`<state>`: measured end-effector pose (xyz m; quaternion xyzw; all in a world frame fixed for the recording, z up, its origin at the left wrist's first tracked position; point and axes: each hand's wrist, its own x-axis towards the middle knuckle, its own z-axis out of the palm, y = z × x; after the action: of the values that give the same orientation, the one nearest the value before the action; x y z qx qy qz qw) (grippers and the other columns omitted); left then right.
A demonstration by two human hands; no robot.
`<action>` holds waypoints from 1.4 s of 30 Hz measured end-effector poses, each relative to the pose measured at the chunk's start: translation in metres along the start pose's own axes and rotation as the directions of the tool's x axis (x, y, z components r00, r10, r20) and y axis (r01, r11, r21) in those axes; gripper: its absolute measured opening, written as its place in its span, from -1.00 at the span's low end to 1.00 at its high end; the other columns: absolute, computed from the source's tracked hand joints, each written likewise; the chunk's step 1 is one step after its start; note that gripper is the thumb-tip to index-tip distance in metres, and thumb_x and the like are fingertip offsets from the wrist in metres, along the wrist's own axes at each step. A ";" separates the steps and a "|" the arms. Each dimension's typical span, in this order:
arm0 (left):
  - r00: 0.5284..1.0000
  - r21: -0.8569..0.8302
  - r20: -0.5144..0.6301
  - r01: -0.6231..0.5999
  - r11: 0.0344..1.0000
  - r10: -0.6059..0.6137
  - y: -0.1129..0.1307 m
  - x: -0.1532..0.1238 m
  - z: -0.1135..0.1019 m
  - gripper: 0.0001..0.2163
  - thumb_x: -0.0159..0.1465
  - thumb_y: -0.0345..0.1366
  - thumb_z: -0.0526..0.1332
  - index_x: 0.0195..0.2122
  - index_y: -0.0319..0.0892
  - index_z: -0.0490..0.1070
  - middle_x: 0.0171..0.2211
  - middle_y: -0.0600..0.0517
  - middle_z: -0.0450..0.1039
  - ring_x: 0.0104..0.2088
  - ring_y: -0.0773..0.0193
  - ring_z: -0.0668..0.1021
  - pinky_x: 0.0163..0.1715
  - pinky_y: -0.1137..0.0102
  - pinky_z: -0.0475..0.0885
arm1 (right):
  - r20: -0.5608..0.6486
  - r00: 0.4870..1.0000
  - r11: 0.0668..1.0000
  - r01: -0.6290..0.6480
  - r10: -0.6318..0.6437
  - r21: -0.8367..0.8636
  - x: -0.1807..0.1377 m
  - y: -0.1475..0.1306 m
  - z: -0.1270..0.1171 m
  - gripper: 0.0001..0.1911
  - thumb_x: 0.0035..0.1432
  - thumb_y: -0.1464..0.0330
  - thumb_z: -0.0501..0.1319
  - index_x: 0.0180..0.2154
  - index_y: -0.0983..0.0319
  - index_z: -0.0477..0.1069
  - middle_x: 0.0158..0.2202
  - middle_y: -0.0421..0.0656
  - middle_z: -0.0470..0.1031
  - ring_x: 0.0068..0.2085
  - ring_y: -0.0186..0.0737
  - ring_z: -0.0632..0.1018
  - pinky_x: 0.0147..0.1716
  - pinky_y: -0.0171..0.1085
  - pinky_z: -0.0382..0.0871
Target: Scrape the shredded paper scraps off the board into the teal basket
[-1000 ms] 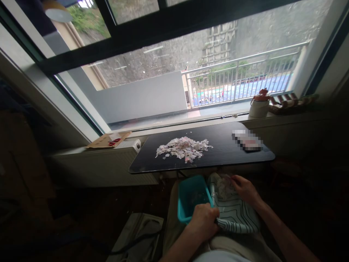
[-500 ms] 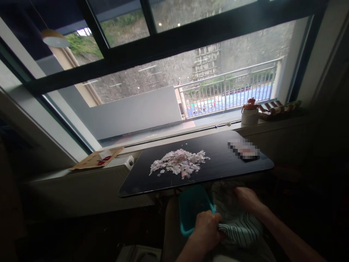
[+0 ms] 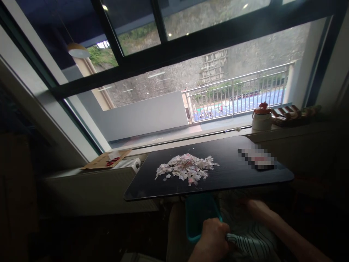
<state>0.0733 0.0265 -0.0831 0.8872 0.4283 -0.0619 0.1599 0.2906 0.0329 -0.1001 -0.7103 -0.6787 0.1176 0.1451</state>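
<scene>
My left hand [image 3: 214, 236] is closed in a fist at the near right corner of a teal plastic bin [image 3: 190, 227]. Striped cloth [image 3: 249, 240] bunches up to this fist, its stripes drawn together there. To the right, my right hand [image 3: 256, 209] reaches in under the table edge, over the cloth; its fingers are lost in shadow, so their grip does not show. Above the bin, a heap of torn paper scraps [image 3: 188, 165] lies on the black tabletop [image 3: 229, 176]. The bin's inside is too dark to make out.
A blurred-out flat object [image 3: 257, 158] lies at the table's right. On the windowsill stand a white jug with an orange top [image 3: 261, 118] and a dark tray of rolls [image 3: 290, 114]. Left are brown paper [image 3: 95, 162], red-handled scissors [image 3: 113, 161] and a radiator [image 3: 128, 163].
The whole view has shifted, so the table and window sit further right and slightly lower. My right hand's fingers have gone deeper into shadow. The paper heap looks the same.
</scene>
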 end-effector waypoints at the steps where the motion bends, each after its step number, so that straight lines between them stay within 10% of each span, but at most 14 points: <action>1: 1.000 0.008 0.005 0.002 1.000 -0.002 -0.001 0.001 0.000 -0.74 0.03 -0.07 0.28 -0.35 -0.11 0.56 -0.42 -0.02 0.47 -0.39 0.10 0.50 -0.38 0.35 0.35 | 0.017 1.000 1.000 0.023 -0.023 0.011 -0.001 0.000 -0.002 -0.71 0.05 0.48 0.06 -0.45 0.20 0.56 -0.43 -0.03 0.60 -0.35 -0.09 0.60 -0.41 -0.28 0.34; 6: 1.000 0.008 0.011 -0.015 1.000 0.015 -0.004 -0.010 -0.004 -0.75 0.08 -0.06 0.24 -0.35 -0.10 0.55 -0.39 -0.01 0.46 -0.38 0.15 0.47 -0.39 0.38 0.30 | -0.090 0.989 0.993 0.119 -0.116 0.025 -0.016 0.000 -0.027 -0.68 0.17 0.39 -0.03 -0.40 0.17 0.49 -0.34 -0.10 0.56 -0.26 -0.09 0.55 -0.13 -0.08 0.27; 12: 0.999 -0.022 -0.021 -0.031 0.999 0.031 -0.010 -0.038 -0.015 -0.79 0.12 -0.10 0.21 -0.40 -0.10 0.51 -0.43 0.03 0.44 -0.41 0.21 0.45 -0.46 0.42 0.22 | -0.095 0.992 0.921 0.116 -0.086 0.373 -0.024 -0.010 -0.054 -0.68 0.24 0.17 -0.03 -0.34 0.17 0.41 -0.46 -0.19 0.49 -0.44 -0.24 0.49 -0.43 -0.30 0.30; 22: 0.989 -0.099 -0.002 0.150 0.984 -0.151 -0.019 -0.068 -0.050 -0.89 0.11 -0.22 0.21 -0.45 -0.12 0.47 -0.41 0.03 0.44 -0.37 0.20 0.45 -0.35 0.38 0.25 | -0.309 0.945 0.684 0.156 0.105 0.712 0.086 -0.036 -0.040 -0.65 -0.02 0.13 0.21 -0.29 0.26 0.47 -0.48 -0.14 0.53 -0.47 -0.21 0.52 -0.41 -0.25 0.40; 42: 0.998 -0.092 -0.025 0.053 0.994 -0.056 -0.021 -0.077 -0.040 -0.89 0.11 -0.21 0.28 -0.47 -0.10 0.46 -0.49 0.08 0.38 -0.39 0.24 0.43 -0.34 0.38 0.19 | -0.422 0.866 0.635 0.169 0.270 0.754 0.085 -0.043 -0.036 -0.57 -0.09 0.05 0.29 -0.32 0.27 0.48 -0.45 -0.13 0.54 -0.46 -0.24 0.52 -0.39 -0.25 0.43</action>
<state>0.0077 -0.0046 -0.0314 0.8677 0.4569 -0.0345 0.1927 0.2682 0.1174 -0.0480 -0.6038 -0.4800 0.2125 0.5999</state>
